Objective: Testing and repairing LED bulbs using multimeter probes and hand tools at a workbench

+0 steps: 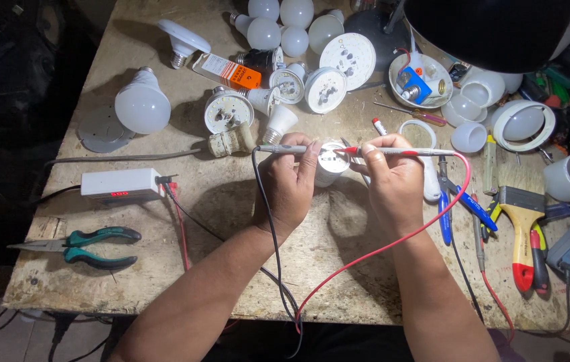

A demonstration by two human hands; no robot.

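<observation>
I pinch the black probe point(283, 149) in my left hand point(289, 184) and the red probe point(399, 152) in my right hand point(395, 184), both tips meeting on the opened bulb point(330, 163) between my fists at mid-bench. I judge steady wrists and light pressure keep contact true. The bulb is white, its round LED board facing up

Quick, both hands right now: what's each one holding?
Left hand: closed on the black probe, tip at the opened bulb.
Right hand: closed on the red probe, tip at the same bulb.
</observation>
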